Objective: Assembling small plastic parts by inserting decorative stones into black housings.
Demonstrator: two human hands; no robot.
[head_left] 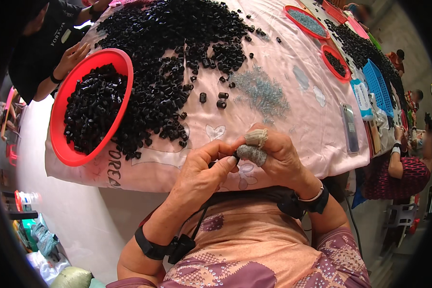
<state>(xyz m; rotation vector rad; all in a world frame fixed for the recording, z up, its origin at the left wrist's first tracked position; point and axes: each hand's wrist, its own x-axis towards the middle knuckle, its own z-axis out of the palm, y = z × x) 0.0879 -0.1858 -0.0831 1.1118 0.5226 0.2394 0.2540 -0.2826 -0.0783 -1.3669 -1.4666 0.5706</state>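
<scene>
Just above the table's near edge, my two hands meet. My left hand (200, 169) is closed, with a small black plastic part (235, 157) pinched between thumb and fingers. Against it presses my right hand (284, 156), its fingers curled; cloth covers sit on two of its fingers, one cream (256, 138) and one grey (252, 155). What the right fingertips grip is hidden. Beyond the hands lies a scatter of small clear bluish pieces (266, 93), with a few loose black cylindrical parts (222, 103) to its left.
A big heap of black parts (173, 29) covers the far left of the pink cloth (317, 129). A red basin (56, 113) of black parts stands left. Right are two red trays (327, 34) (342, 78), a blue basket (378, 89) and a phone (349, 127). People sit both sides.
</scene>
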